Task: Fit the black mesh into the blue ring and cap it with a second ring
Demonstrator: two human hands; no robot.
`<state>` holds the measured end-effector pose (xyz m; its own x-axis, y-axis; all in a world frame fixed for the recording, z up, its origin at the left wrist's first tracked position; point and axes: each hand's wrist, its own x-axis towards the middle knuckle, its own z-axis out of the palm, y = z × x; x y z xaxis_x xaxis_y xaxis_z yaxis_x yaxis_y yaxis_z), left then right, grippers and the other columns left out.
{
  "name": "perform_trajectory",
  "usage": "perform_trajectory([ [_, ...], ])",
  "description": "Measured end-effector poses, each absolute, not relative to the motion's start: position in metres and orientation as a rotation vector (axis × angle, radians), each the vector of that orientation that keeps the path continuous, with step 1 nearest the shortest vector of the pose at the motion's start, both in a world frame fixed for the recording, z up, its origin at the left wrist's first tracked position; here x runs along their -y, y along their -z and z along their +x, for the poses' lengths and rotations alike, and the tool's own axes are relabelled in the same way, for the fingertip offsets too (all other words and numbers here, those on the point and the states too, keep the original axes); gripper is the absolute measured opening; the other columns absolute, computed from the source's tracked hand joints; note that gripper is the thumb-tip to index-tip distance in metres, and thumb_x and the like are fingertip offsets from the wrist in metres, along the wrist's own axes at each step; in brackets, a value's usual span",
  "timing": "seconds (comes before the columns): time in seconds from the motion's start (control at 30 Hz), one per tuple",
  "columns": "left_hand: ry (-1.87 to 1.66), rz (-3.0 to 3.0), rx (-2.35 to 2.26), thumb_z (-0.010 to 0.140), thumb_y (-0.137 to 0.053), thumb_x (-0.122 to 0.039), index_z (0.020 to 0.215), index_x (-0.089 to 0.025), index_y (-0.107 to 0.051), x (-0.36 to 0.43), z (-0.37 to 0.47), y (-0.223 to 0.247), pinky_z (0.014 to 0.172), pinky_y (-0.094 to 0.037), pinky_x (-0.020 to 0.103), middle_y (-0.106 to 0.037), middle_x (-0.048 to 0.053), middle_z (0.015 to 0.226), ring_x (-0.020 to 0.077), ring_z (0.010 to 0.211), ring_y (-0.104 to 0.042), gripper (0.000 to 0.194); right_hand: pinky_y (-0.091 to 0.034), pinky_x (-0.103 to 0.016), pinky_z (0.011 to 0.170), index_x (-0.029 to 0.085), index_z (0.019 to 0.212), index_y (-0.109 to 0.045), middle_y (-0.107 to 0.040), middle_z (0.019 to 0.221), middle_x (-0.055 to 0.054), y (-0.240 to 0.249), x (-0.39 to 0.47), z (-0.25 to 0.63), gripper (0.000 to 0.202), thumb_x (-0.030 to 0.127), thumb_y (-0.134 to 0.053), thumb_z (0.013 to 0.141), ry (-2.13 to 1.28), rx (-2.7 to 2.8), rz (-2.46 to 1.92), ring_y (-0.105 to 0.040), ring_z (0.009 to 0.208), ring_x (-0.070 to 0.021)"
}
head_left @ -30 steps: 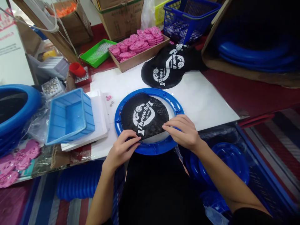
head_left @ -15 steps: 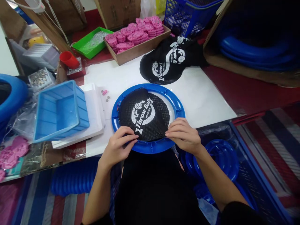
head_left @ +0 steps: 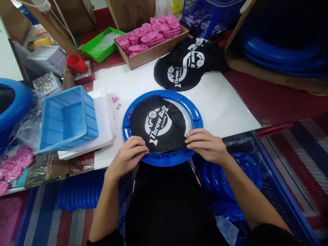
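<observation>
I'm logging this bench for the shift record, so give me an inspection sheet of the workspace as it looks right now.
Surface: white sheet over a red table.
Job's things: blue ring lies flat on the sheet; black mesh printed "Throw Ball" lies across it, not covering the far right part.
Clutter: pile of mesh pieces, box of pink parts, green tray, light blue bin, red cup, a few small loose parts.
Grips: left hand and right hand both pinch the mesh's near edge at the ring.
Cables: white cords at the far left.
Surroundings: blue basket, cardboard boxes, stacked blue rings.
</observation>
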<state>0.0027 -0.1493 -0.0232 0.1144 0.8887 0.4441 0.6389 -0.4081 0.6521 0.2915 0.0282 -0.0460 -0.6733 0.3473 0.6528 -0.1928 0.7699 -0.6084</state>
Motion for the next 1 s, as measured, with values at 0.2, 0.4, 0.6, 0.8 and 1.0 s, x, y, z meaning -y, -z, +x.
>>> perform_trajectory([
  [0.2,-1.068,2.121,-1.435,0.097,-0.066,-0.011,0.106,-0.025,-0.073,0.149,0.0,0.019,0.092,-0.057,0.042,-0.07,0.006,0.099,0.0231,0.107,-0.061,0.018,-0.068,-0.048,0.085,0.028,0.111,-0.08,-0.079,0.097,-0.005,0.046,-0.033,0.295,0.033,0.004,-0.07,0.09,-0.934,2.171,-0.064,-0.075,0.104,-0.0269],
  [0.4,-1.049,2.135,-1.356,0.098,-0.066,-0.013,0.107,-0.026,-0.075,0.149,-0.003,0.021,0.091,-0.058,0.042,-0.073,0.006,0.1,0.0227,0.103,-0.062,0.018,-0.068,-0.053,0.091,0.027,0.109,-0.08,-0.078,0.1,-0.006,0.043,-0.037,0.298,0.034,0.002,-0.067,0.089,-0.93,2.187,-0.025,-0.075,0.11,-0.0285],
  [0.6,-1.05,2.209,-1.321,0.097,-0.066,-0.008,0.115,-0.024,-0.072,0.151,-0.001,0.027,0.094,-0.056,0.043,-0.075,0.007,0.114,0.0236,0.112,-0.063,0.025,-0.065,-0.06,0.098,0.023,0.107,-0.078,-0.076,0.103,-0.007,0.045,-0.033,0.302,0.034,-0.001,-0.067,0.087,-0.903,2.189,-0.023,-0.073,0.115,-0.0299],
  [0.8,-0.97,2.556,-1.263,0.099,-0.062,-0.008,0.113,-0.021,-0.069,0.153,0.004,0.027,0.089,-0.056,0.046,-0.078,0.005,0.118,0.0248,0.106,-0.068,0.02,-0.061,-0.063,0.102,0.021,0.103,-0.075,-0.075,0.103,-0.008,0.043,-0.031,0.302,0.029,-0.002,-0.067,0.086,-0.878,2.178,-0.027,-0.071,0.118,-0.0297],
  [1.0,-0.914,2.881,-1.124,0.095,-0.067,-0.007,0.1,-0.02,-0.071,0.152,0.007,0.023,0.082,-0.06,0.041,-0.078,0.004,0.12,0.0216,0.095,-0.072,0.015,-0.059,-0.062,0.104,0.02,0.098,-0.074,-0.074,0.102,-0.008,0.042,-0.033,0.302,0.028,-0.003,-0.065,0.085,-0.851,2.193,-0.014,-0.07,0.119,-0.0293],
])
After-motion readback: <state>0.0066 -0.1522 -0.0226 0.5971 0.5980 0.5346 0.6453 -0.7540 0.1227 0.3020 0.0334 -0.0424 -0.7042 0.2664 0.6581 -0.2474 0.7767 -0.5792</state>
